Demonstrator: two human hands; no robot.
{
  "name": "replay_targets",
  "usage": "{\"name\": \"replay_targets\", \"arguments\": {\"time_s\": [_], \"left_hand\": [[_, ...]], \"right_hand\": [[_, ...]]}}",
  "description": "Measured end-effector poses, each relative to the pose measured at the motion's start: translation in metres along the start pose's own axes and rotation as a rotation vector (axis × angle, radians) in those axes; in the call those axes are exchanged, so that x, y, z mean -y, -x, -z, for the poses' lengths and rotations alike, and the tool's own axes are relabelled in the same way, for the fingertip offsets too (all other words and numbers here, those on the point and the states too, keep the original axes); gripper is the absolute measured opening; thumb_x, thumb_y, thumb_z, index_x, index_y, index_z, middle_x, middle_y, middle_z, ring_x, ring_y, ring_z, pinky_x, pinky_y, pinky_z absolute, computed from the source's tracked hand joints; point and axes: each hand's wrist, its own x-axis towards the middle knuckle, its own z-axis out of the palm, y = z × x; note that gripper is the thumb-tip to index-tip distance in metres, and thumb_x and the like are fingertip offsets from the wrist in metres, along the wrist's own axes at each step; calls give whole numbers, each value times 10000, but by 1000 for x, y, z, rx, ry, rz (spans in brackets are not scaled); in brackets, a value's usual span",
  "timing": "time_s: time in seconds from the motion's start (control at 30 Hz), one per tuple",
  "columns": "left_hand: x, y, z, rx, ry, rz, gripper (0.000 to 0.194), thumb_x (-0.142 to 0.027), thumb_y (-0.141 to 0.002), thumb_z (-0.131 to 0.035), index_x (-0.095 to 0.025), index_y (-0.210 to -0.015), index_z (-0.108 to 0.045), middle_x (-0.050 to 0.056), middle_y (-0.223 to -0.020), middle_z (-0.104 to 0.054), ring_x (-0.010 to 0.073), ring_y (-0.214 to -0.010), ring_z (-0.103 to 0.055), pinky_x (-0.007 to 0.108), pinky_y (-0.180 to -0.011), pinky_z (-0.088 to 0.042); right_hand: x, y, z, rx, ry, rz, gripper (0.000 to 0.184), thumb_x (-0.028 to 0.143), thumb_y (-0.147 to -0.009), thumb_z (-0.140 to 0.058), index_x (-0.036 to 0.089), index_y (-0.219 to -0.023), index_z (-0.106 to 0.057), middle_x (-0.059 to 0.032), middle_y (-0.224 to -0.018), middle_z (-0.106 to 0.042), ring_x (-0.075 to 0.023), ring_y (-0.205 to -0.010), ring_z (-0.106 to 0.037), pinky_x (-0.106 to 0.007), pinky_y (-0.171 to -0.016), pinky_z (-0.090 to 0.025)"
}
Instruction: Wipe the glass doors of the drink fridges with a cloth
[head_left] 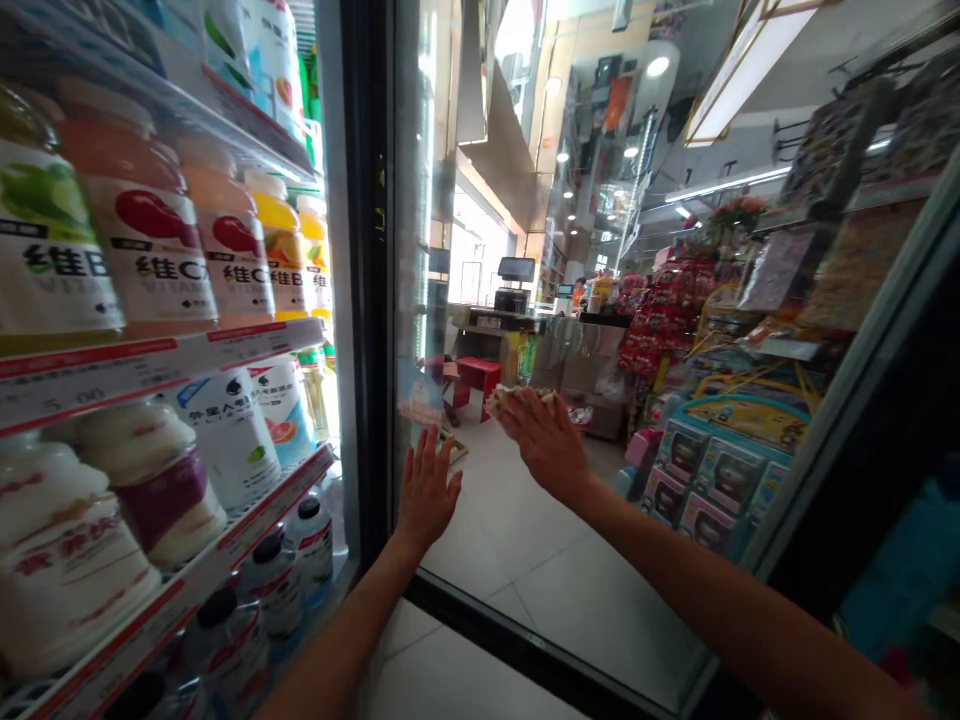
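Observation:
In the head view a glass door (570, 540) with a dark frame stands open beside a lit drinks fridge. My right hand (551, 445) presses a crumpled, light-coloured cloth (510, 402) against the glass, its fingers laid over the cloth. Lower and to the left, my left hand (429, 490) rests on the pane near the frame, fingers stretched out and nothing held in it.
Fridge shelves (172, 345) at the left carry several bottles (161, 240) with fruit labels. Through the glass show a checkout counter (499, 325), a red stool (480, 378), boxed toys (705, 470) and red hanging packets (664, 320). The floor is tiled.

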Motion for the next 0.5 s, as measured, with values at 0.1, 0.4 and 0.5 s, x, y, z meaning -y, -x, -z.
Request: {"name": "replay_targets", "arguments": {"time_s": [0.1,0.4,0.5], "left_hand": [[-33,-15,4,2,60,-60,486,-230,-847,-461,-139,-1315,-367,161,-1444,-280,256,-1373,-147,463,-1073,-265],[-114,-52,18,-75,166,-209,508,-213,-841,-469,-143,-1327,-341,171,-1444,-270,259,-1376,-131,476,-1066,-271],[-137,-56,22,-93,203,-265,508,-208,-834,-479,-148,-1321,-347,166,-1433,-298,256,-1376,-139,470,-1072,-264]], "right_hand": [[-19,30,25,35,52,127,492,119,-842,-404,204,-1327,-410,-23,-1411,-390,-214,-1328,-274,-455,-1128,-104],[-101,79,99,-41,266,-299,438,224,-855,-446,260,-1292,-458,-43,-1385,-426,-260,-1366,-172,-503,-1087,-121],[-93,120,107,68,224,-127,455,151,-853,-403,305,-1276,-470,7,-1312,-508,-198,-1362,-194,-441,-1110,-106]]}}
